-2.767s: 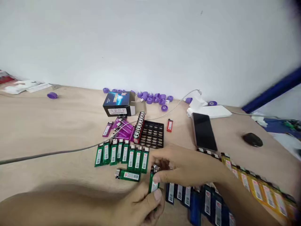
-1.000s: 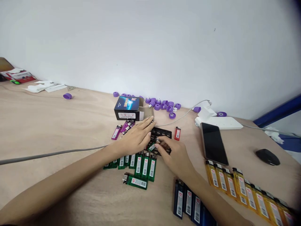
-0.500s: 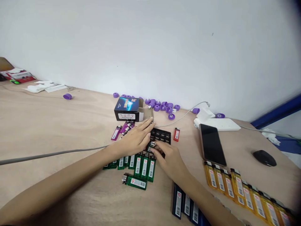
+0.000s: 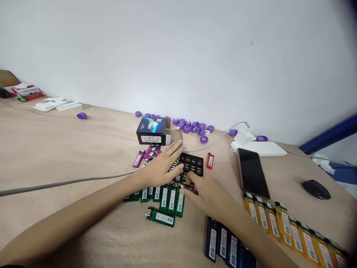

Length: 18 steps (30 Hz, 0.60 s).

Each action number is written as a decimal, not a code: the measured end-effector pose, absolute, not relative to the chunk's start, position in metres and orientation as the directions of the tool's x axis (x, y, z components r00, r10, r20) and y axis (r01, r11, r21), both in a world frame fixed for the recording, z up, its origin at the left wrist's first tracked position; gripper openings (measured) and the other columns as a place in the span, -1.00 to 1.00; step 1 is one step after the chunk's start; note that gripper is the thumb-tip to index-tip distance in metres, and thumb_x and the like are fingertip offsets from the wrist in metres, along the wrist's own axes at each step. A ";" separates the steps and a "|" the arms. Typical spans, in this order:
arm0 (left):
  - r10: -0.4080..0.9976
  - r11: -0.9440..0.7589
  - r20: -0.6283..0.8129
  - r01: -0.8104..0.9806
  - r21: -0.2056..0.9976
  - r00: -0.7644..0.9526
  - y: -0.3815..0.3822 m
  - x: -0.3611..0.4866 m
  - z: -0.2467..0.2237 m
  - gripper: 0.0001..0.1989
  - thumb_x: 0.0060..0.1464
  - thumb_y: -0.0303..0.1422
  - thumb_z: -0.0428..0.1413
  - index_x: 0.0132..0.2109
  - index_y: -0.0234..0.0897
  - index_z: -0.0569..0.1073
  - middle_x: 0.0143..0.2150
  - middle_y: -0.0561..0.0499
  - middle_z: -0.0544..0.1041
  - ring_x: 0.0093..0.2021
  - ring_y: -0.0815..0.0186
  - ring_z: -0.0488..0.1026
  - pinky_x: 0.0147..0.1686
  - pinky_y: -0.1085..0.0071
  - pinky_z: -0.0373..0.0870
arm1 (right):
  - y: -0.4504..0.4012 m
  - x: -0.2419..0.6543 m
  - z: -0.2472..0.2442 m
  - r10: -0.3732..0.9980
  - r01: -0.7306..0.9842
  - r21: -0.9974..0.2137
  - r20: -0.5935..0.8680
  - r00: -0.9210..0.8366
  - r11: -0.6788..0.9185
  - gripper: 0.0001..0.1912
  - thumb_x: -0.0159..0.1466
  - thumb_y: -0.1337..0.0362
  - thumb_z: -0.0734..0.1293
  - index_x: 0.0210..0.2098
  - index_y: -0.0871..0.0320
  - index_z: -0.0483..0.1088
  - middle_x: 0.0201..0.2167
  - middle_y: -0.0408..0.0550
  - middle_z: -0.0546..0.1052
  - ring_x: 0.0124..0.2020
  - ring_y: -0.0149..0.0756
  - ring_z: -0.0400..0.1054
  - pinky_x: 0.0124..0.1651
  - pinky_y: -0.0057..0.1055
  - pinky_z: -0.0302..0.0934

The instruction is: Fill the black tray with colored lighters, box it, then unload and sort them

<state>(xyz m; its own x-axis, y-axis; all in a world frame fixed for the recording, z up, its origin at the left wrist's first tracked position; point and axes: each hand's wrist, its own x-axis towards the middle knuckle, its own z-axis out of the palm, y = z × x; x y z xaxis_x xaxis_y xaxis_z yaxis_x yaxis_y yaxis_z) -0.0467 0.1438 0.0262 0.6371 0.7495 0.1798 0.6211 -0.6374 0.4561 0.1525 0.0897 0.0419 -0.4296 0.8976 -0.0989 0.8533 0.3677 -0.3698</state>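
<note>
A black tray with slots (image 4: 193, 163) lies at the middle of the table, with lighters' metal tops showing along its left side. My left hand (image 4: 164, 165) lies over that left side, fingers stretched out across the lighters in it. Just below the tray, my right hand (image 4: 205, 190) has its thumb and index finger apart beside the top of a green lighter (image 4: 180, 203); nothing shows between them. Several green lighters lie in a row under my hands, and one green lighter (image 4: 160, 217) lies crosswise in front. Purple lighters (image 4: 138, 159) are behind my left wrist.
An open blue and black box (image 4: 152, 130) stands behind the tray, near purple caps (image 4: 194, 127). A red lighter (image 4: 210, 160), a phone (image 4: 253, 173), a power strip (image 4: 267, 149) and a mouse (image 4: 316, 189) are rightward. Blue lighters (image 4: 223, 242) and yellow lighters (image 4: 295, 236) lie nearer.
My right hand has moved down and let go of the lighter top at the tray's near edge. My left thumb has shifted right, over that spot. The view has shifted slightly.
</note>
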 end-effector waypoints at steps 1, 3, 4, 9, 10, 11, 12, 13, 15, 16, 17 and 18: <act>0.750 -0.637 0.180 0.621 0.457 0.637 0.144 -0.047 0.026 -0.38 0.39 -0.15 -0.19 0.45 -0.36 -0.06 0.51 -0.19 -0.21 0.49 0.09 -0.25 0.43 0.03 -0.13 | 0.086 0.151 0.044 0.886 0.862 -0.348 -0.148 -0.440 0.369 -0.80 0.33 0.13 0.32 -0.25 0.15 0.38 -0.42 0.00 0.56 -0.40 -0.11 0.45 -0.45 -0.38 -0.05; 0.748 -0.640 0.183 0.619 0.455 0.638 0.144 -0.047 0.027 -0.38 0.39 -0.15 -0.19 0.44 -0.38 -0.06 0.51 -0.20 -0.21 0.50 0.10 -0.25 0.43 0.04 -0.15 | 0.080 0.149 0.045 0.866 0.858 -0.341 -0.188 -0.463 0.384 -0.76 0.30 0.11 0.35 -0.16 0.14 0.37 -0.37 0.02 0.56 -0.35 -0.07 0.46 -0.45 -0.38 -0.08; 0.747 -0.642 0.187 0.618 0.455 0.638 0.144 -0.047 0.027 -0.38 0.39 -0.15 -0.19 0.44 -0.39 -0.06 0.51 -0.20 -0.21 0.50 0.10 -0.25 0.44 0.05 -0.16 | 0.078 0.147 0.045 0.860 0.855 -0.344 -0.198 -0.471 0.389 -0.74 0.28 0.12 0.36 -0.13 0.13 0.36 -0.36 0.02 0.55 -0.33 -0.07 0.46 -0.45 -0.38 -0.09; 0.735 -0.656 0.207 0.602 0.454 0.645 0.144 -0.046 0.027 -0.39 0.39 -0.17 -0.19 0.44 -0.36 -0.06 0.51 -0.20 -0.20 0.50 0.13 -0.26 0.44 0.05 -0.16 | 0.073 0.146 0.040 0.844 0.855 -0.379 -0.265 -0.466 0.353 -0.64 0.23 0.15 0.42 -0.03 0.09 0.33 -0.39 -0.07 0.51 -0.34 -0.08 0.45 -0.46 -0.40 -0.11; 0.735 -0.657 0.210 0.601 0.455 0.644 0.144 -0.046 0.027 -0.40 0.39 -0.17 -0.18 0.44 -0.36 -0.05 0.51 -0.20 -0.19 0.50 0.12 -0.25 0.44 0.05 -0.15 | 0.074 0.147 0.039 0.842 0.854 -0.387 -0.272 -0.466 0.348 -0.63 0.23 0.16 0.43 -0.02 0.08 0.33 -0.39 -0.08 0.51 -0.34 -0.08 0.45 -0.46 -0.40 -0.10; 0.736 -0.657 0.211 0.602 0.455 0.644 0.144 -0.046 0.027 -0.40 0.39 -0.17 -0.18 0.44 -0.36 -0.05 0.51 -0.20 -0.19 0.50 0.12 -0.25 0.43 0.05 -0.14 | 0.075 0.147 0.039 0.839 0.853 -0.392 -0.279 -0.468 0.345 -0.62 0.22 0.16 0.44 -0.03 0.08 0.33 -0.40 -0.08 0.51 -0.35 -0.08 0.45 -0.46 -0.40 -0.10; 0.736 -0.657 0.213 0.602 0.454 0.643 0.143 -0.046 0.027 -0.40 0.39 -0.17 -0.18 0.44 -0.36 -0.05 0.51 -0.20 -0.18 0.50 0.11 -0.25 0.43 0.05 -0.13 | 0.076 0.148 0.039 0.836 0.852 -0.395 -0.285 -0.469 0.344 -0.63 0.21 0.16 0.45 -0.05 0.08 0.34 -0.41 -0.09 0.51 -0.35 -0.08 0.46 -0.47 -0.40 -0.11; 0.737 -0.657 0.214 0.603 0.454 0.642 0.143 -0.046 0.027 -0.40 0.39 -0.17 -0.18 0.44 -0.35 -0.05 0.51 -0.20 -0.18 0.49 0.10 -0.24 0.43 0.04 -0.13 | 0.077 0.148 0.040 0.832 0.852 -0.397 -0.293 -0.470 0.341 -0.64 0.19 0.16 0.46 -0.07 0.08 0.34 -0.41 -0.09 0.51 -0.35 -0.08 0.46 -0.47 -0.41 -0.11; 0.737 -0.657 0.213 0.604 0.451 0.642 0.143 -0.046 0.027 -0.40 0.39 -0.17 -0.18 0.44 -0.37 -0.04 0.51 -0.20 -0.18 0.49 0.10 -0.24 0.43 0.04 -0.13 | 0.078 0.148 0.041 0.825 0.855 -0.393 -0.315 -0.470 0.338 -0.64 0.16 0.14 0.49 -0.12 0.09 0.36 -0.40 -0.08 0.52 -0.36 -0.08 0.46 -0.48 -0.41 -0.12; 0.736 -0.656 0.208 0.605 0.451 0.644 0.143 -0.046 0.028 -0.39 0.39 -0.17 -0.18 0.43 -0.39 -0.04 0.51 -0.21 -0.19 0.50 0.11 -0.25 0.43 0.05 -0.14 | 0.078 0.148 0.041 0.825 0.860 -0.383 -0.321 -0.466 0.336 -0.62 0.15 0.12 0.49 -0.13 0.10 0.36 -0.39 -0.07 0.52 -0.35 -0.07 0.46 -0.48 -0.41 -0.12; 0.737 -0.655 0.201 0.607 0.451 0.646 0.143 -0.046 0.028 -0.39 0.39 -0.18 -0.19 0.43 -0.41 -0.04 0.51 -0.22 -0.19 0.50 0.12 -0.25 0.44 0.06 -0.16 | 0.078 0.148 0.042 0.826 0.866 -0.374 -0.328 -0.459 0.333 -0.60 0.14 0.11 0.50 -0.13 0.11 0.35 -0.38 -0.05 0.52 -0.35 -0.07 0.45 -0.48 -0.41 -0.12; 0.737 -0.653 0.194 0.609 0.451 0.647 0.143 -0.046 0.028 -0.38 0.39 -0.17 -0.19 0.43 -0.44 -0.04 0.51 -0.23 -0.20 0.50 0.13 -0.26 0.44 0.07 -0.17 | 0.078 0.148 0.042 0.827 0.871 -0.367 -0.335 -0.452 0.327 -0.58 0.13 0.09 0.51 -0.13 0.13 0.35 -0.38 -0.04 0.52 -0.35 -0.06 0.45 -0.48 -0.40 -0.12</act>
<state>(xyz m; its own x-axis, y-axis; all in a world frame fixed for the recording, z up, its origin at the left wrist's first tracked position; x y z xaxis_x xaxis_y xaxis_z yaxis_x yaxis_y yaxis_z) -0.0460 0.1430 0.0278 0.6469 0.7375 0.1942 0.6086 -0.6527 0.4513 0.1481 0.0778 0.0424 -0.4520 0.8266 -0.3353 0.8707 0.3272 -0.3673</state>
